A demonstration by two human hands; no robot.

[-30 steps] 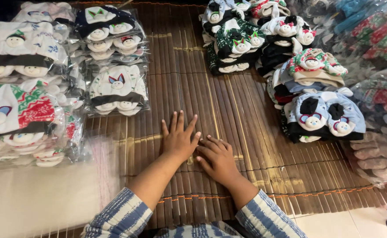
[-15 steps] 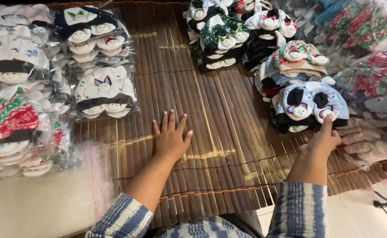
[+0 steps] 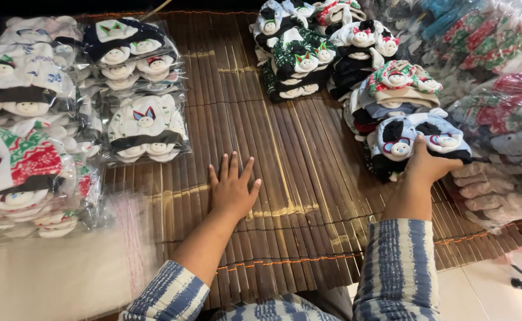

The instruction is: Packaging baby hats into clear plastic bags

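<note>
My left hand (image 3: 232,189) lies flat, fingers spread, on the brown bamboo mat (image 3: 284,137) and holds nothing. My right hand (image 3: 426,165) reaches to the right and grips the near edge of a black, white and blue knitted hat (image 3: 418,141) with small animal faces, the top one of a stack. Behind that stack sits a red, green and white hat (image 3: 399,77) on another stack. Both forearms wear blue-and-white striped sleeves.
Clear plastic bags of knitted hats (image 3: 145,128) are piled along the left side. Loose hat stacks (image 3: 296,59) stand at the back centre. More bagged knitwear (image 3: 505,119) fills the right edge. A pile of empty clear bags (image 3: 52,273) lies at the near left. White tiled floor (image 3: 493,285) shows at the near right.
My right hand left the spot beside my left hand, swung to the right and took hold of the top hat on the near right stack. My left hand stayed flat on the mat.
</note>
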